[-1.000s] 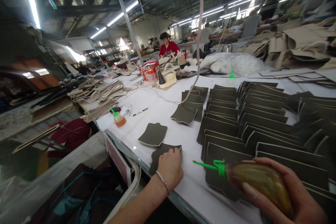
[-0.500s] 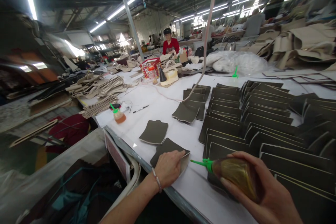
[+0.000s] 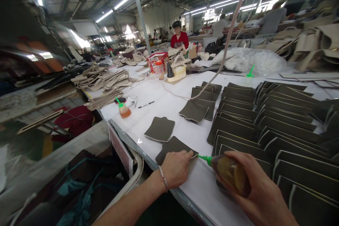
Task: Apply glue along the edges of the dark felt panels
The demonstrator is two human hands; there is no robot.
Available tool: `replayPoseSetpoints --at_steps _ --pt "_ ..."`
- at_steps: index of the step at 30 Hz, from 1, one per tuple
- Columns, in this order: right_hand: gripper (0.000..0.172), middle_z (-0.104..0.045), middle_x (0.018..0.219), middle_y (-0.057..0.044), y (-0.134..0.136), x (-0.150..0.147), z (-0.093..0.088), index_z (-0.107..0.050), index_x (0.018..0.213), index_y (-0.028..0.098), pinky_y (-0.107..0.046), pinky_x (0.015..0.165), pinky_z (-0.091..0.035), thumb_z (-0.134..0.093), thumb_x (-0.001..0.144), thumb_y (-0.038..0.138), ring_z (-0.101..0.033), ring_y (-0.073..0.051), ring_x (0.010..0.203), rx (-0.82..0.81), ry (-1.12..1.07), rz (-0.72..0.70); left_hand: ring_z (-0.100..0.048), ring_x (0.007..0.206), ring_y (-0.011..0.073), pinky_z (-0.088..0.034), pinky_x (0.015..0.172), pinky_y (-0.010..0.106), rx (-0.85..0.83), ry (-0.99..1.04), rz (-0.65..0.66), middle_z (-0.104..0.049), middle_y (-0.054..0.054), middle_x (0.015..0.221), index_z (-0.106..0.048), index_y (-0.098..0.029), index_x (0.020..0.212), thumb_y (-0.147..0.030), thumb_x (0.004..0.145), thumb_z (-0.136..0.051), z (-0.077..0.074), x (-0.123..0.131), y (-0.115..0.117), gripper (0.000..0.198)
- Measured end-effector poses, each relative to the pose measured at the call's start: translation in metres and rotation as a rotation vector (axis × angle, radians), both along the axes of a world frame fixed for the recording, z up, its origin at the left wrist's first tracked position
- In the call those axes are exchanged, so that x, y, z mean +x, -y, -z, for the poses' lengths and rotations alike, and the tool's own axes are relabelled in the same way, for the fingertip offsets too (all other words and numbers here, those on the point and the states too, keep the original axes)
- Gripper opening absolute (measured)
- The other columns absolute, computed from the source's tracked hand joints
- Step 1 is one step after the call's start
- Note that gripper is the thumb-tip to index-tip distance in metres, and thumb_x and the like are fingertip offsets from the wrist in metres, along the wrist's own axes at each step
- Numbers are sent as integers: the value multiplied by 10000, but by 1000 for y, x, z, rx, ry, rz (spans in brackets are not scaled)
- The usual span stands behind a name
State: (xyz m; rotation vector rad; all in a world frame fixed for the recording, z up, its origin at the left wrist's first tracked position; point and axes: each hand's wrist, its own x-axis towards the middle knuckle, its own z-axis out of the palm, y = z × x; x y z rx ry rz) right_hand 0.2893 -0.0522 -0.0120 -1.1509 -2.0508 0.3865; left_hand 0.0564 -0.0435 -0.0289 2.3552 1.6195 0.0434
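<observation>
My left hand [image 3: 176, 167] presses down on a dark olive cut piece [image 3: 172, 146] at the near edge of the white table [image 3: 164, 107], fingers curled on it. My right hand [image 3: 254, 187] is wrapped round a brown glue bottle [image 3: 230, 173] with a green nozzle. The nozzle tip touches the right edge of that piece, just by my left fingers. A second loose piece [image 3: 160, 129] lies just beyond it.
Rows of overlapping dark pieces [image 3: 265, 120] cover the table's right half. Another small glue bottle [image 3: 123, 109] and a pen [image 3: 146, 105] lie to the left, beside stacked beige straps [image 3: 106, 81]. A hose [image 3: 227, 39] hangs over the table. A person in red [image 3: 179, 37] works at the far end.
My right hand has brought the glue bottle leftward until its nozzle reaches the piece's edge. My left hand has shifted to the right on the piece.
</observation>
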Motion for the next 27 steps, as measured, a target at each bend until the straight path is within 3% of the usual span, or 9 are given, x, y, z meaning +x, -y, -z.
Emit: replayPoseSetpoints --at_steps 18,27 --pt "369 -596 1105 -67 -2 7 8 -508 1151 278 -377 780 -521 -598 861 488 -627 -272 909 -52 -20 117 -661 777 244 -540 649 365 25 -57 47 -634 31 983 -417 -250 1320 -256 924 -364 1 -2 2 400" --pt "455 -632 1102 -59 -5 8 12 -524 1157 272 -389 795 -520 -629 820 560 -650 -283 902 -169 -71 173 -659 782 246 -546 669 371 33 -57 60 -627 38 990 -398 -237 1345 -259 925 -362 1 -3 3 422"
